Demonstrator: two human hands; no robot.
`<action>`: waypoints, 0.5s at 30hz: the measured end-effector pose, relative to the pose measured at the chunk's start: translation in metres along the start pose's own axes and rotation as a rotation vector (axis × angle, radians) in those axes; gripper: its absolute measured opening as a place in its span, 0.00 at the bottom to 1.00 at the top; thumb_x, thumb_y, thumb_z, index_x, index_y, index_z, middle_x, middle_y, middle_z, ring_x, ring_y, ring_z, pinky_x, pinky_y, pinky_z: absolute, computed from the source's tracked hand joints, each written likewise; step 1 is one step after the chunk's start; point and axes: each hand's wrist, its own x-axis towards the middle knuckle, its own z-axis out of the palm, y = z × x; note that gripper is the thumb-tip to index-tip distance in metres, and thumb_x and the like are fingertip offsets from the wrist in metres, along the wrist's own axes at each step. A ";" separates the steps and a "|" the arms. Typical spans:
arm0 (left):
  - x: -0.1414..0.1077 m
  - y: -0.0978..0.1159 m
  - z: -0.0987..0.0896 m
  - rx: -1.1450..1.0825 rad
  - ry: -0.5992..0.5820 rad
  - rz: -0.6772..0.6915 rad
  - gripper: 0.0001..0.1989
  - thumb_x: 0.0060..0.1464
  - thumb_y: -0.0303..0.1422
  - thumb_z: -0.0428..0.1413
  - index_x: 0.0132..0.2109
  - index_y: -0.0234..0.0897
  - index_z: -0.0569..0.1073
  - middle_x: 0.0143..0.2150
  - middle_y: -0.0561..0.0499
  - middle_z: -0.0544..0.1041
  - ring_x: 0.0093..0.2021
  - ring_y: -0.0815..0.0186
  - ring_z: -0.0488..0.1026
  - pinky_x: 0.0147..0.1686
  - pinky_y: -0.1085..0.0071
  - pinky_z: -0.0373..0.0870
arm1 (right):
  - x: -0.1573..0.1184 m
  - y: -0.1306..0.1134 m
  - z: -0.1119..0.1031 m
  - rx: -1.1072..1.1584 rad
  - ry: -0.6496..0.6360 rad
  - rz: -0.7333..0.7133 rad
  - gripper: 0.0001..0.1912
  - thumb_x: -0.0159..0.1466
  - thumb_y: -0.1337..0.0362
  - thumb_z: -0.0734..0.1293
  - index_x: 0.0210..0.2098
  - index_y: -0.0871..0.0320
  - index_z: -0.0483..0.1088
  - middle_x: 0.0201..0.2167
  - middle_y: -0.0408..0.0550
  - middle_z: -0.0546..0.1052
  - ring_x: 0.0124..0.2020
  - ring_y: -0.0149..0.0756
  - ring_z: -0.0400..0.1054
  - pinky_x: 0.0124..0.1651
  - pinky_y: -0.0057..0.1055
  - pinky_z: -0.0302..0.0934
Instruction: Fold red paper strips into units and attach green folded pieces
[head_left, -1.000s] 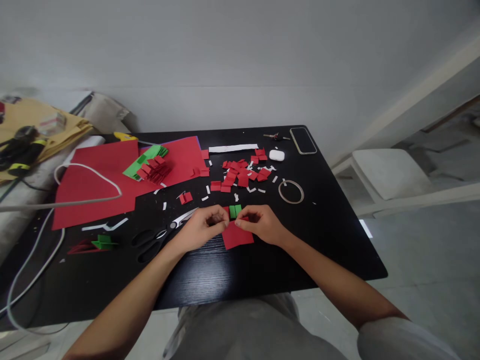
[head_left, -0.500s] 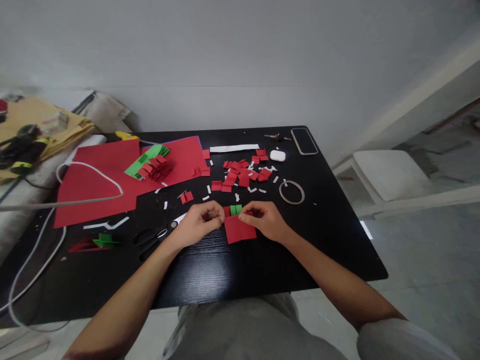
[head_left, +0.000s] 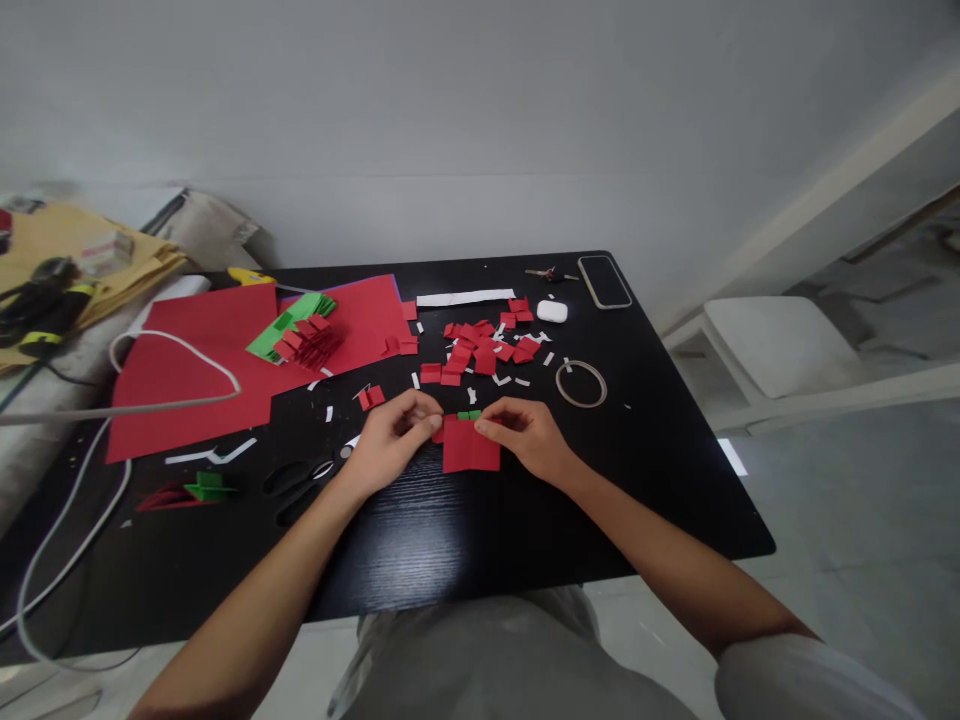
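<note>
A creased red paper card [head_left: 472, 446] is held low over the black table, between my two hands. My left hand [head_left: 401, 432] is closed at the card's upper left, thumb and fingers pinching red paper there. With thumb against forefinger, my right hand [head_left: 521, 432] pinches the card's upper right edge. Small green folded paper [head_left: 469, 414] shows just behind the card's top edge; whether it is attached I cannot tell. Black-handled scissors [head_left: 300, 482] lie beside my left forearm, partly hidden by it. Beyond my hands is a pile of small folded red paper pieces [head_left: 472, 348].
Large red sheets [head_left: 202, 360] bear green folded strips [head_left: 289, 325]. A white cable [head_left: 165, 405] crosses the left side. Toward the back right are a phone [head_left: 604, 281], keys [head_left: 551, 273], a white earbud case [head_left: 552, 312] and a tape ring [head_left: 582, 384]. White scraps lie scattered about.
The red card has shifted up and slightly left and turned squarer to me, covering more of the green paper. My left hand has moved slightly left; both hands still pinch.
</note>
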 end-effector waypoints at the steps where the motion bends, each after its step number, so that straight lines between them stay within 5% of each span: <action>1: -0.002 0.000 0.005 0.009 -0.029 0.011 0.13 0.60 0.41 0.60 0.43 0.35 0.77 0.34 0.52 0.77 0.34 0.67 0.73 0.37 0.71 0.68 | -0.001 0.002 0.002 0.019 -0.012 0.008 0.09 0.59 0.57 0.76 0.31 0.56 0.79 0.29 0.43 0.79 0.31 0.33 0.70 0.39 0.32 0.64; 7: -0.010 -0.004 0.019 0.144 -0.104 0.023 0.15 0.65 0.43 0.57 0.39 0.36 0.76 0.25 0.58 0.66 0.26 0.71 0.61 0.27 0.74 0.57 | -0.006 0.008 0.010 0.116 -0.054 0.044 0.09 0.58 0.59 0.77 0.33 0.56 0.78 0.31 0.42 0.79 0.33 0.33 0.72 0.42 0.32 0.66; 15: -0.009 -0.001 0.015 0.223 -0.207 0.128 0.10 0.66 0.37 0.55 0.39 0.36 0.77 0.31 0.55 0.75 0.31 0.70 0.68 0.33 0.74 0.63 | -0.008 0.009 0.011 0.067 -0.156 0.069 0.06 0.59 0.63 0.73 0.31 0.58 0.75 0.27 0.40 0.75 0.29 0.30 0.67 0.36 0.30 0.61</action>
